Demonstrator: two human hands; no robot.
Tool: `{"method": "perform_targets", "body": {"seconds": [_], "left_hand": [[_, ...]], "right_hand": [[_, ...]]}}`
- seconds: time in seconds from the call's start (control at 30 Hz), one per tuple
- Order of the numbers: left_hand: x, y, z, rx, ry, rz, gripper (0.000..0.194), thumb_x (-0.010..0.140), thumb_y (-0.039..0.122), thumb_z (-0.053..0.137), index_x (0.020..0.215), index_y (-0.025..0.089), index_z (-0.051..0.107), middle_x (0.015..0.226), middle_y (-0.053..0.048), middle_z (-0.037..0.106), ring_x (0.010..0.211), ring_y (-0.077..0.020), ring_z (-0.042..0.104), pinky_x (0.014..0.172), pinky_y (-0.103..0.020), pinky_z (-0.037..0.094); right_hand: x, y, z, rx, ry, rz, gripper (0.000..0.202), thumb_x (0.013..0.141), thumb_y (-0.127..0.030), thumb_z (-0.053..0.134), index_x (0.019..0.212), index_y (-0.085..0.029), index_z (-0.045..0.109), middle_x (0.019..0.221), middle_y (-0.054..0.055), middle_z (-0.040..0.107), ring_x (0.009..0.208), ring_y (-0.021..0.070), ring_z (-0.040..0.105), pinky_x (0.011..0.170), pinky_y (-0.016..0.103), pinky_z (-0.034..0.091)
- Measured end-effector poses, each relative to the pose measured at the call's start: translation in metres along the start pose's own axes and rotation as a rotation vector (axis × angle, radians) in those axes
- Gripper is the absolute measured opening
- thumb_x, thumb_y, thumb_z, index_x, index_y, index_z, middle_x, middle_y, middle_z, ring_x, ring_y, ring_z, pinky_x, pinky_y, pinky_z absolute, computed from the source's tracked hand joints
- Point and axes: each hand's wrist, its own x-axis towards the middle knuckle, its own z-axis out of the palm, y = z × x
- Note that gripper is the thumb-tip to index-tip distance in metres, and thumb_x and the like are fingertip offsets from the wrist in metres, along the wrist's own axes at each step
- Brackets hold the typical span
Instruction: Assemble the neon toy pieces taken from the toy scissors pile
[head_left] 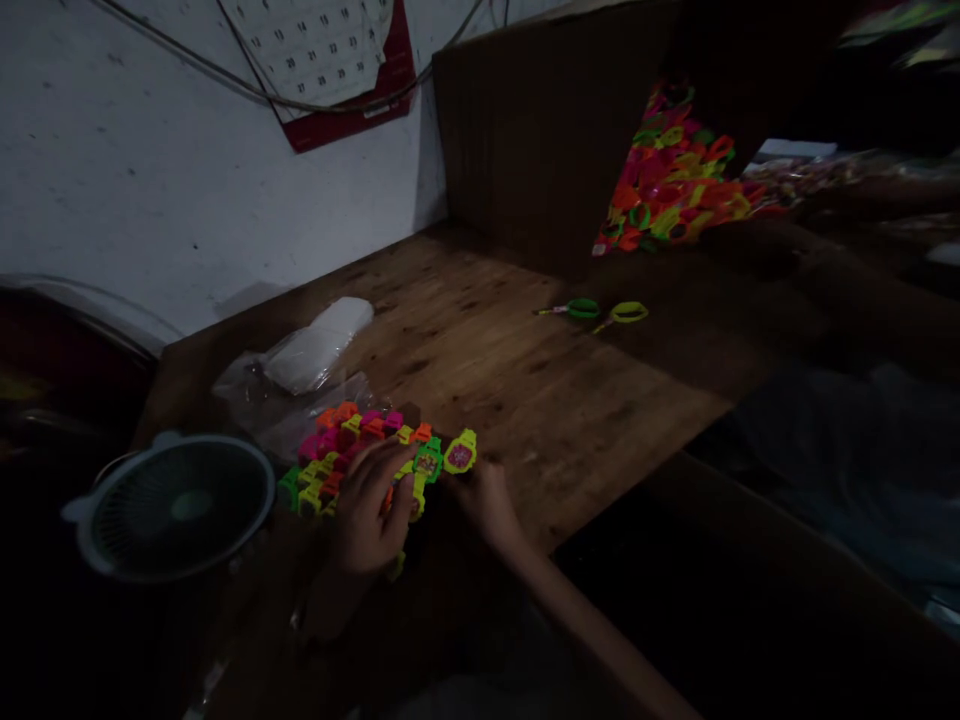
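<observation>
My left hand (373, 515) is curled, fingers and thumb closed around bright plastic toy watches, among them a green toy watch (427, 461) at its fingertips. To its right, my right hand (486, 502) pinches a yellow toy watch (460, 453) with a pink dial; the fingertips are partly lost in shadow. Beneath and behind the left hand lies a bunch of toy watches (321, 470) in pink, orange, yellow and green at the table's near edge.
A round fan (180, 507) stands at the left. Clear plastic bags and a white packet (322, 345) lie behind the watches. Farther off are a green watch (581, 308), a yellow watch (628, 312), a large pile of watches (667, 190), a cardboard box (540, 140) and another person's arm (847, 270).
</observation>
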Motion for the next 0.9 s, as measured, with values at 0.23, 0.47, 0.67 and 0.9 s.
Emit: {"method": "perform_targets", "body": {"seconds": [0.23,0.47,0.67,0.9], "left_hand": [[0.004,0.004,-0.003,0.021,-0.004,0.032,0.037,0.086,0.010,0.050,0.122,0.020,0.052,0.112,-0.006,0.063,0.111,-0.0179,0.053,0.096,-0.036,0.044],[0.002,0.002,0.005,0.145,-0.190,0.028,0.047,0.089,0.014,0.046,0.136,0.020,0.039,0.130,-0.004,0.056,0.128,-0.0196,0.038,0.108,-0.038,0.035],[-0.006,-0.005,-0.001,0.088,-0.043,0.009,0.043,0.089,0.009,0.041,0.130,0.020,0.047,0.121,-0.005,0.060,0.120,-0.0180,0.046,0.101,-0.035,0.040],[-0.034,0.022,-0.020,0.179,0.337,-0.061,0.037,0.085,0.010,0.043,0.115,0.025,0.058,0.097,-0.003,0.066,0.099,-0.0189,0.059,0.082,-0.035,0.049]], "right_hand": [[0.000,-0.002,0.007,-0.061,-0.080,-0.072,0.019,0.079,-0.018,0.051,0.081,-0.015,0.070,0.084,0.006,0.073,0.075,0.0215,0.065,0.072,0.028,0.051],[-0.010,-0.005,0.014,-0.109,-0.156,-0.112,0.028,0.084,-0.011,0.045,0.097,-0.018,0.069,0.087,0.006,0.072,0.081,0.0202,0.066,0.082,0.029,0.050],[0.038,-0.013,-0.064,-0.339,-0.396,-0.268,0.037,0.082,-0.011,0.051,0.116,-0.020,0.062,0.105,0.006,0.070,0.097,0.0200,0.064,0.087,0.029,0.049],[0.180,-0.017,-0.175,-1.094,0.205,0.315,0.045,0.097,-0.025,0.033,0.137,-0.005,0.038,0.109,0.027,0.062,0.106,0.0333,0.061,0.085,0.045,0.048]]}}
